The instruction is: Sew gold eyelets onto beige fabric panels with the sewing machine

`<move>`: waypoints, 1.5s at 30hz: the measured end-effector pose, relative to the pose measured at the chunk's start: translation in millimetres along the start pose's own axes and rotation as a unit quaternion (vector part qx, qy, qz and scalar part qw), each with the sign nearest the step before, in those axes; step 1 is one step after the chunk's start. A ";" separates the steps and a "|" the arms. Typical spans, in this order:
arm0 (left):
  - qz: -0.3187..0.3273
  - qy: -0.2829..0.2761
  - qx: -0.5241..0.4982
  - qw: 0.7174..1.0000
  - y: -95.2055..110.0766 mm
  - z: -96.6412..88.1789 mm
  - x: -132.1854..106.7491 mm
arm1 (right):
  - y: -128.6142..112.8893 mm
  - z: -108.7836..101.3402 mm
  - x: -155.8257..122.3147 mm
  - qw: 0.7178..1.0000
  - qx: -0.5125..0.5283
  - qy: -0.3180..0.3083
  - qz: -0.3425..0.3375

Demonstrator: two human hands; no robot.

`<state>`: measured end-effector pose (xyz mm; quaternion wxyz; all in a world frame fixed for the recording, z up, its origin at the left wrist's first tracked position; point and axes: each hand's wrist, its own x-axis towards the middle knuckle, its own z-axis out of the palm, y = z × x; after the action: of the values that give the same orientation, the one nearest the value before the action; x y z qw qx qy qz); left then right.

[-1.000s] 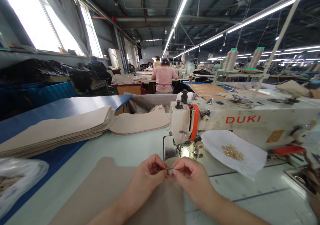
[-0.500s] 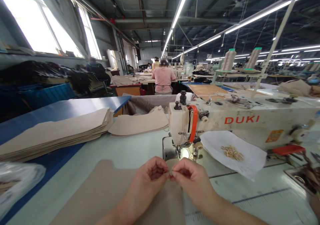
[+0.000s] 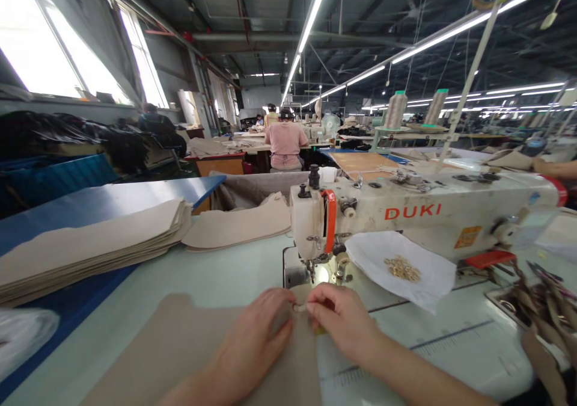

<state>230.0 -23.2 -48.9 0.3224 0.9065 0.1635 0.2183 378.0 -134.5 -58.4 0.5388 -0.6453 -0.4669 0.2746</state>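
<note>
One fabric panel (image 3: 180, 346); left hand (image 3: 252, 340) over it, grip unclear; right hand (image 3: 345, 322) pinching it.

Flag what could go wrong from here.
1. The left hand and right hand are close in front of the sewing machine; an accidental start might injure them.
2. The small pale piece at the right fingertips could slip.
3. The gold-coloured pieces lie loose on a white sheet; a bump might scatter them.
</note>
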 end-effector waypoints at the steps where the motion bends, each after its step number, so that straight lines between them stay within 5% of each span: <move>1: 0.023 -0.018 0.052 0.998 0.1 -1.1 -1.7 | 0.9 -5.0 1.5 0.999 0.027 0.001 0.019; 5: 0.042 -0.055 0.159 0.985 -1.3 2.0 -10.2 | 4.8 -27.6 4.5 0.988 0.113 -0.013 0.106; 9: 0.007 -0.022 0.183 0.983 0.4 10.4 -14.5 | 3.7 -37.1 2.9 0.982 0.113 -0.044 0.145; 22: 0.021 0.006 0.212 0.977 -9.1 13.4 -18.3 | -8.5 -4.7 45.8 0.958 0.057 -0.126 0.250; 34: 0.045 0.034 0.125 0.991 5.6 20.1 22.5 | -5.2 -15.5 46.3 0.950 0.072 -0.162 0.259; 40: 0.091 -0.015 0.194 0.977 3.2 11.2 22.8 | -1.9 -10.8 49.0 0.952 0.057 -0.143 0.264; 45: 0.116 0.006 0.189 0.975 0.8 9.8 19.8 | -4.8 -6.6 50.4 0.952 0.028 -0.133 0.275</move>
<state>251.9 -20.1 -49.4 0.1166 0.9624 0.0978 0.2250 403.0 -92.1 -44.5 0.3934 -0.6911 -0.3311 0.5080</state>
